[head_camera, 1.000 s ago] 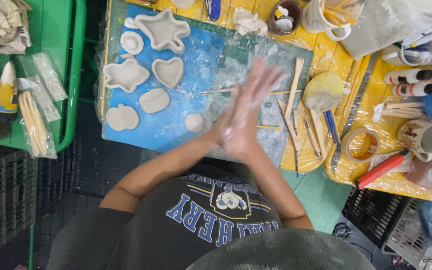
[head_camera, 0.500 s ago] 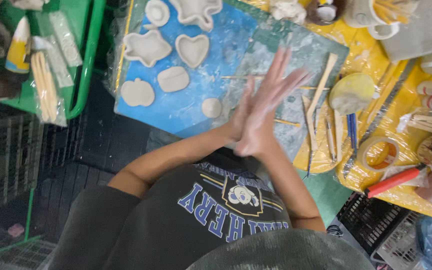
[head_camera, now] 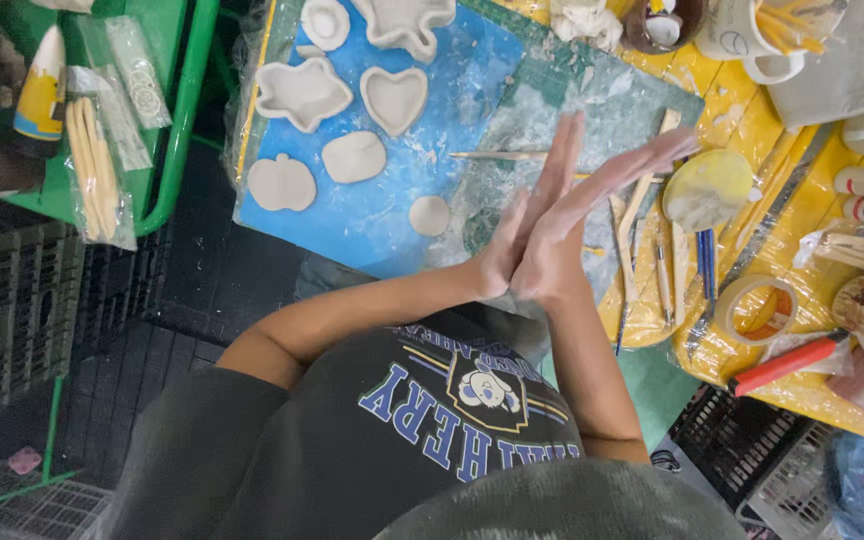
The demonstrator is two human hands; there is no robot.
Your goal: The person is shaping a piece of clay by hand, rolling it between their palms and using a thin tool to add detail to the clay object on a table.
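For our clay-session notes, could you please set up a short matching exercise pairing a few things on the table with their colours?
Column one:
1. heart-shaped clay dish
2. round sponge
3. tape roll
4. utility knife

Column two:
a. red
b. pale grey
c. beige ring
d. yellowish

Pairs: 1-b, 2-d, 3-c, 4-a.

Matt grey clay heart dish (head_camera: 394, 98) lies on a smeared, glossy blue plastic sheet (head_camera: 472, 70).
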